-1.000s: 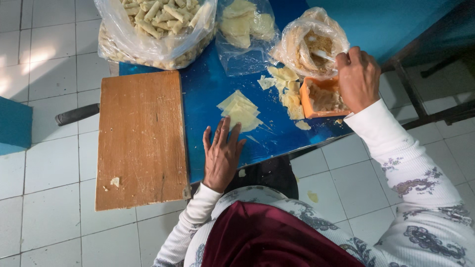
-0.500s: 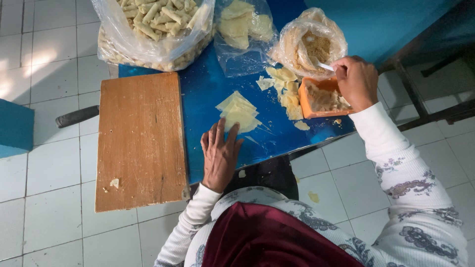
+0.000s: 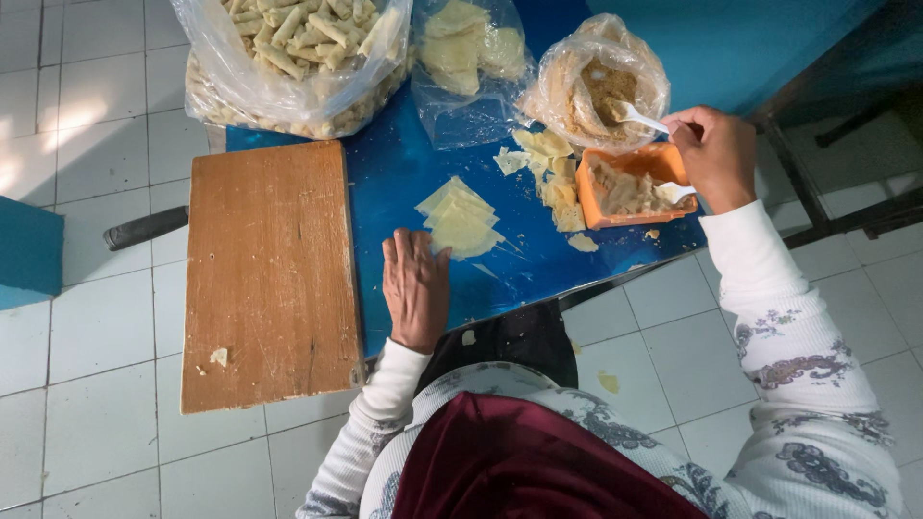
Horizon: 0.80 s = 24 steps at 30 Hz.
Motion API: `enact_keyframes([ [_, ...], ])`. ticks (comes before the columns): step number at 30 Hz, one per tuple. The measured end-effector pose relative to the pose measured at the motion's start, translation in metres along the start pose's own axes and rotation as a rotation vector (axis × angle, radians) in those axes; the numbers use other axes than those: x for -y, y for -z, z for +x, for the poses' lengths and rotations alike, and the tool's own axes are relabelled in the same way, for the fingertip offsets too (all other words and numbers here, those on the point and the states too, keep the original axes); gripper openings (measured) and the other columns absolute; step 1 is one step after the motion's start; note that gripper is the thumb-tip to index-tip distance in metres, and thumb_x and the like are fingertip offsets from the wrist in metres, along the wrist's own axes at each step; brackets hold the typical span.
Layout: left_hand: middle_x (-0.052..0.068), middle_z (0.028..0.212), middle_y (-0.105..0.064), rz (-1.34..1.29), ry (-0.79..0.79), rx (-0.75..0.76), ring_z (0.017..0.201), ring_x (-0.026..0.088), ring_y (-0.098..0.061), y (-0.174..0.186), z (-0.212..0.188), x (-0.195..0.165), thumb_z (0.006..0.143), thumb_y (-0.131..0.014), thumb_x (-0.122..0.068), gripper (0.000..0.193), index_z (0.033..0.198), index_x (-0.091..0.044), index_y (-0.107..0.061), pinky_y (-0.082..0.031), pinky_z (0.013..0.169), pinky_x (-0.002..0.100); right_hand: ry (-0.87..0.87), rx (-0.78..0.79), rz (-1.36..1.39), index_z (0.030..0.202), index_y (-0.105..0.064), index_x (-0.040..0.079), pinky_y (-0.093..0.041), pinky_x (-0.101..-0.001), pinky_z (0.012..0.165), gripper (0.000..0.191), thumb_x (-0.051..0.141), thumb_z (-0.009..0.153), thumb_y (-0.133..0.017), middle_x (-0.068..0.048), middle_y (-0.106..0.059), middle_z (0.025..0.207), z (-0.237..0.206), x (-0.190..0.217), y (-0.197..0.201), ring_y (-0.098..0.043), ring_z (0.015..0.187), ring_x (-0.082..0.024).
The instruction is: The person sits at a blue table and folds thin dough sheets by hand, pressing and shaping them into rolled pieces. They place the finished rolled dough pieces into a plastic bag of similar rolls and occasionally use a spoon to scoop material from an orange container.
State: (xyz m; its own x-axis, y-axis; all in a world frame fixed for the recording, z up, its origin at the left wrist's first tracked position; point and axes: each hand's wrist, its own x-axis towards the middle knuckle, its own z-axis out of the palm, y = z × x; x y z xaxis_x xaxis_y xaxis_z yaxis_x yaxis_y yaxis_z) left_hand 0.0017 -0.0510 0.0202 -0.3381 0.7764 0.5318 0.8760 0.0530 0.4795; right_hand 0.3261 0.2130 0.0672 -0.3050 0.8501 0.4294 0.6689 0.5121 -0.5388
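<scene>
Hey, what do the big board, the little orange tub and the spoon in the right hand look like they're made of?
The board looks like bare, unvarnished wood: brown, with visible grain and worn patches. The orange tub seems to be moulded plastic, judging by its even colour and thin walls. The spoon, held in the right hand, is white and probably plastic, though it shows too small to be sure.

The scene is being viewed by a single head-worn camera, looking almost straight down from above the person's head. The blue table (image 3: 404,183), wooden board (image 3: 264,269) and tiled floor (image 3: 77,404) are being framed closely. No second view is being provided.
</scene>
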Motion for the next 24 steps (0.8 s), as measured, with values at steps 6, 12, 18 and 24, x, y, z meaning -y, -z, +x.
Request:
enact_keyframes([
  [6, 0.015, 0.105, -0.055, 0.007, 0.009, 0.002, 0.098, 0.034, -0.056, 0.0, 0.002, -0.001, 0.084, -0.075, -0.011, 0.026, 0.103, -0.001, -0.061, -0.048, 0.079, 0.045, 0.191, -0.064, -0.235, 0.103, -0.077, 0.003, -0.052, -0.038, 0.069, 0.004, 0.005, 0.1, -0.075, -0.015, -0.073, 0.093, -0.005, 0.014, -0.002, -0.069, 0.075, -0.03],
  [12, 0.013, 0.099, -0.056, 0.001, -0.011, -0.007, 0.095, 0.033, -0.057, -0.001, 0.005, -0.004, 0.085, -0.068, -0.008, 0.014, 0.097, -0.005, -0.06, -0.048, 0.078, 0.045, 0.285, -0.075, -0.265, 0.1, -0.076, 0.004, -0.053, -0.0383, 0.074, 0.003, 0.004, 0.099, -0.074, -0.013, -0.073, 0.096, 0.0, 0.011, -0.009, -0.07, 0.082, -0.03],
  [18, 0.013, 0.097, -0.056, -0.031, -0.015, 0.009, 0.093, 0.033, -0.057, -0.004, 0.007, -0.005, 0.088, -0.065, -0.003, 0.011, 0.097, -0.005, -0.058, -0.047, 0.078, 0.045, 0.036, 0.018, -0.028, 0.111, -0.076, 0.003, -0.052, -0.0303, 0.069, 0.011, 0.006, 0.103, -0.071, -0.011, -0.074, 0.09, 0.004, 0.001, -0.001, -0.069, 0.074, -0.018],
  [24, 0.014, 0.096, -0.06, -0.194, 0.027, 0.018, 0.09, 0.035, -0.06, -0.007, 0.008, -0.005, 0.083, -0.068, 0.004, 0.025, 0.102, -0.004, -0.054, -0.05, 0.075, 0.046, -0.023, 0.024, 0.089, 0.113, -0.076, 0.002, -0.048, -0.024, 0.067, 0.012, 0.01, 0.107, -0.071, -0.006, -0.072, 0.086, -0.006, 0.035, 0.016, -0.061, 0.072, -0.008],
])
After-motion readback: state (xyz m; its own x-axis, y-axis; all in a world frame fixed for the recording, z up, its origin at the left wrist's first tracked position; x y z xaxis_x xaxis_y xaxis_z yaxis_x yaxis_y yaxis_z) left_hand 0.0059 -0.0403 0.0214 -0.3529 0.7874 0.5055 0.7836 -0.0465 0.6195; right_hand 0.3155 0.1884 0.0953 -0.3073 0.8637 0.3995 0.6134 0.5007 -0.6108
